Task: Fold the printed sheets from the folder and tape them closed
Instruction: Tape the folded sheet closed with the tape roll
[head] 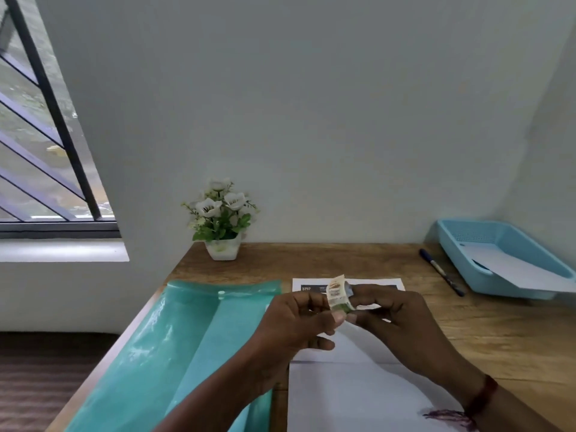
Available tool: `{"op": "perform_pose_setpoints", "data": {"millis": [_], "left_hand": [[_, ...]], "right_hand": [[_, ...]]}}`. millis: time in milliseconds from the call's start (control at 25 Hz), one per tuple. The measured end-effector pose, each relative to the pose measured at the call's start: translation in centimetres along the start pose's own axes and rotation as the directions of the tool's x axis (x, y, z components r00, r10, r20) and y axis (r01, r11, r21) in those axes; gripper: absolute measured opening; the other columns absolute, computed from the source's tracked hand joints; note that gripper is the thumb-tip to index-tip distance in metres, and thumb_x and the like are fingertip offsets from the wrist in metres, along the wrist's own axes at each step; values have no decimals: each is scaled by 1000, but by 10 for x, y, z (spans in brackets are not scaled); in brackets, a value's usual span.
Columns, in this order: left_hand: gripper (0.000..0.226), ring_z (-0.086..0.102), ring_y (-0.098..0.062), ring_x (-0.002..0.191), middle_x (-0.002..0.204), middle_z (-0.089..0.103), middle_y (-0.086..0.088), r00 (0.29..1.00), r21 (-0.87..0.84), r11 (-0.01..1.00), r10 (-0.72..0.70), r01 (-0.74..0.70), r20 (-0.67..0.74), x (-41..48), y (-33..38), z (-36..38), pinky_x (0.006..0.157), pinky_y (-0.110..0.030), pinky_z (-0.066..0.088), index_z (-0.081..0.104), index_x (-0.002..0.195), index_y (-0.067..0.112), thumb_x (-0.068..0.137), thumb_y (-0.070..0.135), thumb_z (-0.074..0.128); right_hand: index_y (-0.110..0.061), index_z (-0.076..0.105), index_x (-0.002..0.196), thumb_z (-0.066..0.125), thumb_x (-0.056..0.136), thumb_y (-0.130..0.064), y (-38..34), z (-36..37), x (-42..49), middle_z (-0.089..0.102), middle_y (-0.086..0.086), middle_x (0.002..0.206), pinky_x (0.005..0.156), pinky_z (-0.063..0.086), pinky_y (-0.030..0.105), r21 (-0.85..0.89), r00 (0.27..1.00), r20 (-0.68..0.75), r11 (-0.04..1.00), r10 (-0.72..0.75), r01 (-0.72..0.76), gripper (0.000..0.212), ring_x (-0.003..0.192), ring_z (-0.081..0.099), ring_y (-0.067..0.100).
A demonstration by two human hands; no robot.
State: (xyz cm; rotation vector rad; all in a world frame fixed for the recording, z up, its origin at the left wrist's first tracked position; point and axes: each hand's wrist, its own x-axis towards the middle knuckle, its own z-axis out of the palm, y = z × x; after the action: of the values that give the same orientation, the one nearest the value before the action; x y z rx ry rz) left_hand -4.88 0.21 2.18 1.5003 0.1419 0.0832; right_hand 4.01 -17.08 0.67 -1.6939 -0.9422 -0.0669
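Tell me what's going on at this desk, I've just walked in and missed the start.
A person holds a small tape roll between the left hand and the right hand, above a white printed sheet lying on the wooden desk. Both hands pinch the roll, perhaps to find the tape's end; I see no tape on the paper yet. A green folder lies to the left; a pen and a blue tray holding paper sit far right.
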Motion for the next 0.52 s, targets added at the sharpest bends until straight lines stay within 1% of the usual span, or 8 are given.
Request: {"op": "perform_pose_setpoints", "data": {"millis": [80,160,280,360,400,480,520], "left_hand": [[16,67,-14,73,89,76,-4,1000,65,998,3,-2,-22,2,-5,3,69,-29,57,75,92,9,76,7,79],[14,69,-13,73,88,77,-2,998,113,994,18,-11,-55,4,-8,4,68,-26,57,77,87,13,74,10,80],[8,69,-13,74,86,76,1,994,165,984,78,-64,-82,6,-13,6,68,-27,57,78,85,15,76,16,78],[3,69,-13,75,84,75,3,980,237,960,177,-152,-88,5,-14,3,67,-25,56,77,79,18,78,21,77],[5,69,-13,76,83,75,3,968,286,936,238,-206,-84,5,-13,2,65,-23,55,75,75,19,78,23,78],[13,67,-9,74,80,72,2,934,390,870,351,-301,-62,3,-13,2,61,-19,51,71,68,19,76,26,79],[17,65,-8,72,78,70,1,916,422,840,398,-342,-50,3,-15,2,59,-19,50,69,66,18,76,26,80]], "right_hand": [[-19,79,94,76,78,-1,5,1,-4,74,-18,101,76,54,16,14,1000,6,1000,-3,3,24,96,69,2],[-18,78,95,77,77,-5,9,4,-7,74,-18,101,75,54,16,21,1000,3,1000,2,-2,22,96,69,2],[-19,77,97,80,76,-10,13,2,-7,73,-16,105,78,56,20,19,1000,22,1000,20,-20,23,100,68,3],[-15,75,100,78,78,-9,8,-5,-4,72,-11,111,82,56,25,69,997,79,998,1,-6,24,108,65,8],[-11,73,101,73,79,-8,6,-9,-2,71,-7,114,84,56,27,130,996,90,992,-12,0,22,111,65,12],[-7,69,101,61,80,-11,0,-13,4,71,-2,115,86,56,35,237,998,45,971,34,-44,22,110,65,18],[-9,67,103,59,82,-17,-3,-13,5,71,-2,114,86,57,39,259,997,17,962,81,-82,24,108,65,18]]}}
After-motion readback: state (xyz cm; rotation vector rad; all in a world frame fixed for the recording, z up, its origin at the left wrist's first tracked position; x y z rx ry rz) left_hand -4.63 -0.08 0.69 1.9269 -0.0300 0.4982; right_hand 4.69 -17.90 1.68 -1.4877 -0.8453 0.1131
